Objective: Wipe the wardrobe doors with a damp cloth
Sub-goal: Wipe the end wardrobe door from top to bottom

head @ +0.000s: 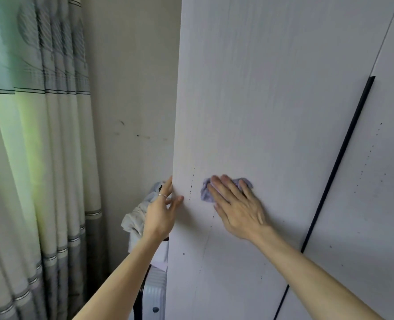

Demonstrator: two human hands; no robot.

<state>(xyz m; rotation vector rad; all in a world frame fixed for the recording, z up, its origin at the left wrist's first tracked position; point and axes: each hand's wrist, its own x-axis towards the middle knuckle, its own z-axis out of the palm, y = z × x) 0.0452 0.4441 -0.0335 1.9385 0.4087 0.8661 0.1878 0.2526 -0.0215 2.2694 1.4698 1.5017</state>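
Now the right hand (pixel 237 209) presses the cloth (pixel 206 192) flat against the wardrobe door (pixel 272 112).

The right hand (pixel 237 209) covers the middle of the purple cloth (pixel 205 192); only crumpled ends show. The wardrobe door (pixel 260 112) runs off top and bottom. Behind its edge and the left hand (pixel 161 213), a pale bundle (pixel 133 219) and a ribbed white case (pixel 155 289) sit half hidden.

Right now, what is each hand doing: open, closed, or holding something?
Left hand: open, straight fingers resting on the wardrobe door edge.
Right hand: open, pressing the cloth flat on it.
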